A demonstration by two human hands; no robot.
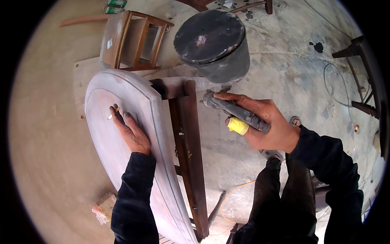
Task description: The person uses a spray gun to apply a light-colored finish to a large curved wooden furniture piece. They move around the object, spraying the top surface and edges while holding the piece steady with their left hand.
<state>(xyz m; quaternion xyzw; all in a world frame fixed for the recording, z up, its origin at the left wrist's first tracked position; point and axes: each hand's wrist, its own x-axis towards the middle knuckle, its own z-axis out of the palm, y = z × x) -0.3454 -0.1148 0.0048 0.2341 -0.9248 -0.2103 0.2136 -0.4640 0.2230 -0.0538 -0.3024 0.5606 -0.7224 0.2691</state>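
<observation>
My left hand [132,132] rests on a pale, whitish wooden panel [122,87] with a rounded end and a grooved border. A cigarette [115,112] is held between its fingers. Dark wooden framework [191,150] runs along the panel's right side. In the air to the right, my right hand [272,122] is closed around a dark grey, dirty tool shaped like a flashlight [239,112], its wider head toward the panel. Yellow tape [238,126] wraps a finger of that hand. Both hands have dark smudges on the fingers.
A lidded black bucket [209,38] stands beyond the panel's far end. Behind it on the left is a small wooden cabinet [130,40]. Dark wooden furniture [361,73] stands at the right. An orange cord [231,193] and a thin cable [327,83] lie on the concrete floor.
</observation>
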